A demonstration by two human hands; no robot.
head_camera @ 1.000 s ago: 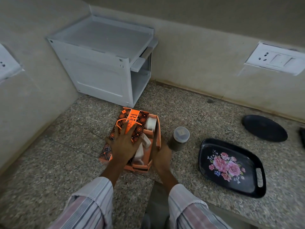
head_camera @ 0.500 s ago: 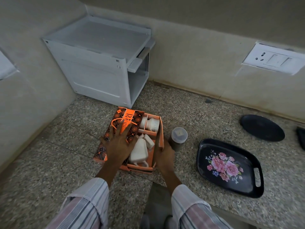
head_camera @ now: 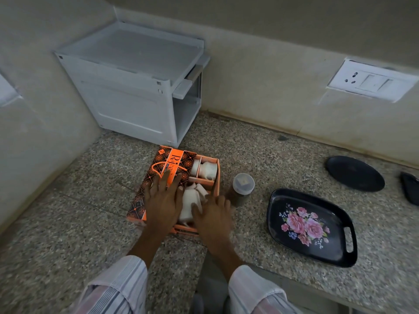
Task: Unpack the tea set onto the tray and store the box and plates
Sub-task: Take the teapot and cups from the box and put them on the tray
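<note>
Two striped sleeves [head_camera: 118, 288] framed our view, and beyond them both our hands were on the box. We had the left hand [head_camera: 163, 203] laid flat, fingers spread and gripping nothing, on the patterned lid [head_camera: 166, 165], which sat pushed to the left over the orange box [head_camera: 205, 177]; we judged the flat palm was there to slide the lid aside without lifting it. Our right hand [head_camera: 212, 217] rested open at the box's near right corner, fingers loose, apparently steadying it. Between the two hands, touching the inner edge of the left one, lay the white teapot [head_camera: 189, 203] in its compartment, with a white cup [head_camera: 207, 169] in the cell behind it. Just right of the box stood a lidded jar [head_camera: 242, 188]. Farther right the flowered tray [head_camera: 292, 198] waited bare, well apart from the box, and beyond it a black plate [head_camera: 354, 173]. The white cabinet [head_camera: 127, 91] stood at the back.
</note>
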